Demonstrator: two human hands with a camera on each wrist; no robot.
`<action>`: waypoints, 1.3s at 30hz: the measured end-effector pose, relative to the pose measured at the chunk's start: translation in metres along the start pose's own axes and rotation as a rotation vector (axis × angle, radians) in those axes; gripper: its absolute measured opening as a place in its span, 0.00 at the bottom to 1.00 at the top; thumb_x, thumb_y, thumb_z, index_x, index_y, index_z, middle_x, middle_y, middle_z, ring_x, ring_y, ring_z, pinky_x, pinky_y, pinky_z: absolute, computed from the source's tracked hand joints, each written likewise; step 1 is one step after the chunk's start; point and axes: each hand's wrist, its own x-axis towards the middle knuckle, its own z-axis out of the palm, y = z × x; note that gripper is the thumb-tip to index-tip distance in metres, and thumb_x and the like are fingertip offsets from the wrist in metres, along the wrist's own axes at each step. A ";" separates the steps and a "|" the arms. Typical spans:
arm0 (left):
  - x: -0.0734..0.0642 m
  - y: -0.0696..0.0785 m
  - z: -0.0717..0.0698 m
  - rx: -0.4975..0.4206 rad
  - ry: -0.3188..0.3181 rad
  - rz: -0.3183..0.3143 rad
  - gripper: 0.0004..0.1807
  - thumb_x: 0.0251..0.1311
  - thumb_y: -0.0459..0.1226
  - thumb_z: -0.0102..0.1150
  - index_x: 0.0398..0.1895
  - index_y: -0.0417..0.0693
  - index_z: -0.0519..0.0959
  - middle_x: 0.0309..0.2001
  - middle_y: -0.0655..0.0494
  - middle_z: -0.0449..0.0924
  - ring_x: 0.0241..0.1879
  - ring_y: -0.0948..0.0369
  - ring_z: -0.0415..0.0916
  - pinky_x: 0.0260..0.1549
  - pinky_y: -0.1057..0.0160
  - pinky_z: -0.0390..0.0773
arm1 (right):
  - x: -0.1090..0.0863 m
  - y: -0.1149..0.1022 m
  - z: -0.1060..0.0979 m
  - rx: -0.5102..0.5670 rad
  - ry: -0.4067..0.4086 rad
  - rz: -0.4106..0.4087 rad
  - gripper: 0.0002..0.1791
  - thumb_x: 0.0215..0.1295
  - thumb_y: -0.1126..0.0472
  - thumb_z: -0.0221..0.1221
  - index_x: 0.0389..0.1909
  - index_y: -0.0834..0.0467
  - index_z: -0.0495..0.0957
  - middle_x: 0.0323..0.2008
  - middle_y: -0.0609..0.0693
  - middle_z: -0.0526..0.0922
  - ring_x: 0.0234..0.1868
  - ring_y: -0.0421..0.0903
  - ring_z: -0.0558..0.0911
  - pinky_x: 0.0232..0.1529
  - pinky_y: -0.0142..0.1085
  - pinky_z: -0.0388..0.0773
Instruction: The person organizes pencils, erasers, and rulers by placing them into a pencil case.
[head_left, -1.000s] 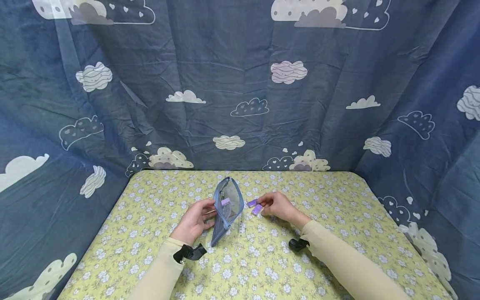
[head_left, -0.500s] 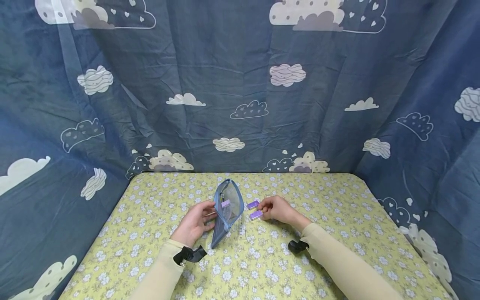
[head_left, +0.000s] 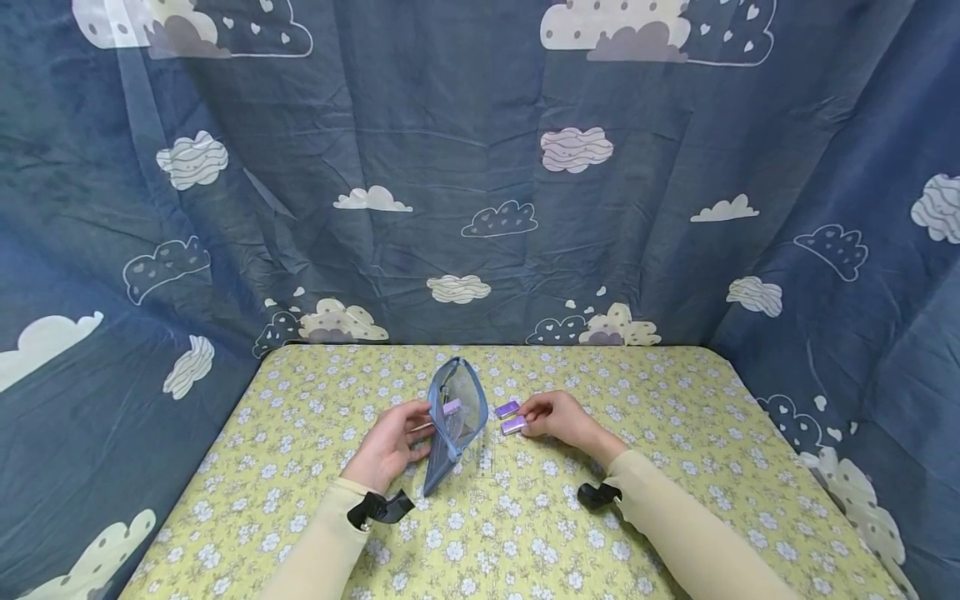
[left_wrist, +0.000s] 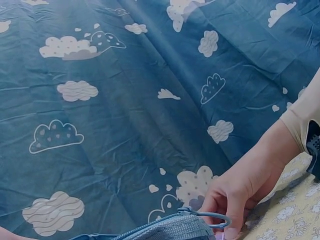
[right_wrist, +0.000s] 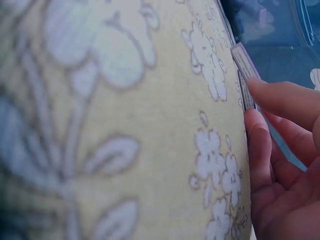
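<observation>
My left hand (head_left: 391,444) holds a blue-trimmed mesh zip pouch (head_left: 441,462) by its left side, its mouth gaping toward the right. Inside the pouch lie a light purple block (head_left: 452,407) and a dark slim item that is hard to make out. To the right, my right hand (head_left: 558,421) pinches a small purple box (head_left: 513,426) low over the cloth. In the right wrist view the thumb lies against the edge of this box (right_wrist: 244,61). A second small purple box (head_left: 507,409) lies just behind it. The left wrist view shows the pouch's zip edge (left_wrist: 167,229) with its pull ring.
A yellow floral cloth (head_left: 600,517) covers the table. Dark blue curtains (head_left: 420,250) with cloud prints hang behind and at both sides. Black straps sit on both wrists, one at the left cuff (head_left: 378,507).
The right hand's small purple box has turned from slanted to nearly level, beside the other box, and shifted slightly. The left hand and pouch have stayed in place.
</observation>
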 end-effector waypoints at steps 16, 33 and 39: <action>-0.001 0.001 0.001 0.000 0.001 -0.001 0.05 0.65 0.38 0.61 0.33 0.47 0.80 0.41 0.47 0.80 0.50 0.48 0.74 0.56 0.43 0.64 | -0.004 0.004 -0.009 0.242 0.060 0.092 0.21 0.63 0.70 0.67 0.55 0.73 0.78 0.48 0.71 0.81 0.45 0.57 0.85 0.47 0.47 0.82; -0.002 0.001 0.002 -0.010 0.015 -0.004 0.04 0.65 0.38 0.62 0.34 0.47 0.80 0.41 0.47 0.80 0.49 0.48 0.75 0.55 0.44 0.65 | -0.013 -0.015 -0.013 0.283 0.100 0.111 0.22 0.61 0.66 0.68 0.56 0.67 0.80 0.55 0.60 0.81 0.47 0.53 0.85 0.51 0.49 0.80; -0.002 0.000 0.002 0.000 0.012 -0.004 0.04 0.65 0.38 0.61 0.34 0.48 0.80 0.40 0.48 0.81 0.49 0.48 0.75 0.54 0.44 0.65 | -0.016 -0.023 -0.014 0.289 0.130 0.100 0.22 0.61 0.65 0.68 0.56 0.65 0.80 0.55 0.59 0.82 0.48 0.52 0.85 0.54 0.53 0.77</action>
